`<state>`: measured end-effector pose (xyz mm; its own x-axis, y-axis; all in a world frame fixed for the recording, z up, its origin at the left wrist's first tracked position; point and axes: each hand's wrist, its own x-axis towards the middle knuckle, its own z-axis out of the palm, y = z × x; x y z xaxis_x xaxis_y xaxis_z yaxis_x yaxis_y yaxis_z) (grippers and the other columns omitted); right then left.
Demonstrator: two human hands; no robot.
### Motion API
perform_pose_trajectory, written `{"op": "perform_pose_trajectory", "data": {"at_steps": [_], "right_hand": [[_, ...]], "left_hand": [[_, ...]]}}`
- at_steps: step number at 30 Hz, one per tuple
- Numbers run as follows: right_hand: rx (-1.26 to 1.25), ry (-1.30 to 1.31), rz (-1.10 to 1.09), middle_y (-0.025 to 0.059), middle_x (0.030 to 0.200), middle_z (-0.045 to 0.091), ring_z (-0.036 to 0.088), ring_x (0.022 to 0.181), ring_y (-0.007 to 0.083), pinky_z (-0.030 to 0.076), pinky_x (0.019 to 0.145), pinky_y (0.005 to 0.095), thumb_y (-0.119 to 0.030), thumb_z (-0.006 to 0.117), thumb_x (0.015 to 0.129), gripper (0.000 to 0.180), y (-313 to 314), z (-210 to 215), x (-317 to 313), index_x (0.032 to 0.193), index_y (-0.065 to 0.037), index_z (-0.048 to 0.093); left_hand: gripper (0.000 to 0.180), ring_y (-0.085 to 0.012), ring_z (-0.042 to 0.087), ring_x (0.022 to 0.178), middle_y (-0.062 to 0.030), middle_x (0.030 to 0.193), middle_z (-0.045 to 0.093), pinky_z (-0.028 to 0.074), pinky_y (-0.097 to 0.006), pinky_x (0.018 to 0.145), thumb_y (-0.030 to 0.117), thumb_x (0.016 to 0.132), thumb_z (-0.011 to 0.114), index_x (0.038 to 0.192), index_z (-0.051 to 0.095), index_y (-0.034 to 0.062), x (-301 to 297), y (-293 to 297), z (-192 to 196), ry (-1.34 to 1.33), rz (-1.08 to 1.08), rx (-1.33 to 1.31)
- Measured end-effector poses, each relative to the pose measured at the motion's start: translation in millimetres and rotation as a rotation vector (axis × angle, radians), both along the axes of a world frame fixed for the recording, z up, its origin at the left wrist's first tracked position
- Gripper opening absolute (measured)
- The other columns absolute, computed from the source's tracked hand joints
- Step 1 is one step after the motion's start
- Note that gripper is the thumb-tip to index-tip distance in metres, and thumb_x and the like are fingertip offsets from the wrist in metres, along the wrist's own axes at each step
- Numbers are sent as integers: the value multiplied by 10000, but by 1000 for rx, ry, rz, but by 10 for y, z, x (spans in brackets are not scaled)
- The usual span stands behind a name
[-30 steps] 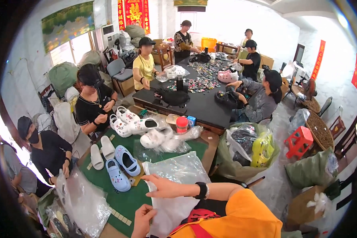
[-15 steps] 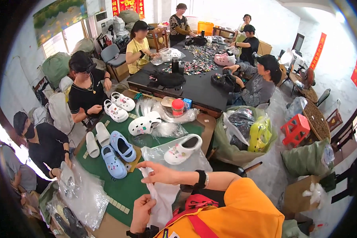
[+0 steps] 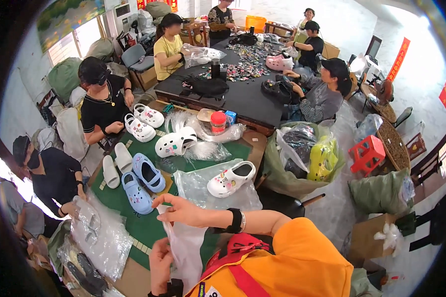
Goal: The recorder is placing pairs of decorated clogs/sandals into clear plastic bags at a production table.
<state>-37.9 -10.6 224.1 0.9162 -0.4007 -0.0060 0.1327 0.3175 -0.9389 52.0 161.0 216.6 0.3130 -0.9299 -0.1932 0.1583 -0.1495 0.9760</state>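
My right hand (image 3: 183,210) pinches the upper edge of a thin white plastic bag (image 3: 186,242), which hangs over the near edge of the table. Lower down, my left hand (image 3: 160,260) grips the bag's left edge with curled fingers. Beyond my right hand, a white clog with colourful charms (image 3: 231,178) lies on a clear plastic bag (image 3: 191,183). To the left of that stands a pair of light blue clogs (image 3: 138,193), also with charms, close to my right fingertips.
The green table (image 3: 116,203) also holds white slides (image 3: 111,172), white charm clogs (image 3: 176,142) and a red-lidded jar (image 3: 218,122). Several people work around it and a black table (image 3: 243,101) of loose charms. At right stand a sack of clogs (image 3: 287,180) and a red stool (image 3: 366,153).
Both my hands have shifted left with the white bag, nearer the blue clogs. My view has also moved slightly. The grip on the bag looks the same.
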Motion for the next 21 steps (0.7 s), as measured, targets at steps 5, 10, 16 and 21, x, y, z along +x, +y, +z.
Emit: {"op": "perform_pose_trajectory", "data": {"at_steps": [5,10,16,21], "right_hand": [[-405,-155,-103,42,1050,425,452,701,90,401,608,237,-20,558,756,377,-40,91,-62,1112,-78,449],[-795,-141,-72,62,945,428,469,676,159,414,579,267,16,521,705,378,90,169,-137,1066,-84,471],[-1404,112,-403,35,861,475,497,836,243,434,622,356,-73,553,638,236,52,-224,-92,871,-94,523],[-1441,17,-330,37,818,490,466,887,242,421,701,355,-73,546,644,204,-140,-529,-275,844,-113,555]], "left_hand": [[118,-117,459,649,-54,753,486,375,-231,566,-58,749,450,832,492,15,430,42,-16,-252,365,-197],[124,-179,472,720,-103,866,473,390,-252,629,-64,773,429,824,522,2,362,116,206,-1061,533,-259],[263,-302,481,782,-129,892,481,396,-394,666,-37,674,519,914,578,54,125,1,165,-1637,159,-212],[312,-275,500,794,-112,926,496,378,-374,655,6,678,519,971,589,88,287,82,-246,-1678,9,20]]}}
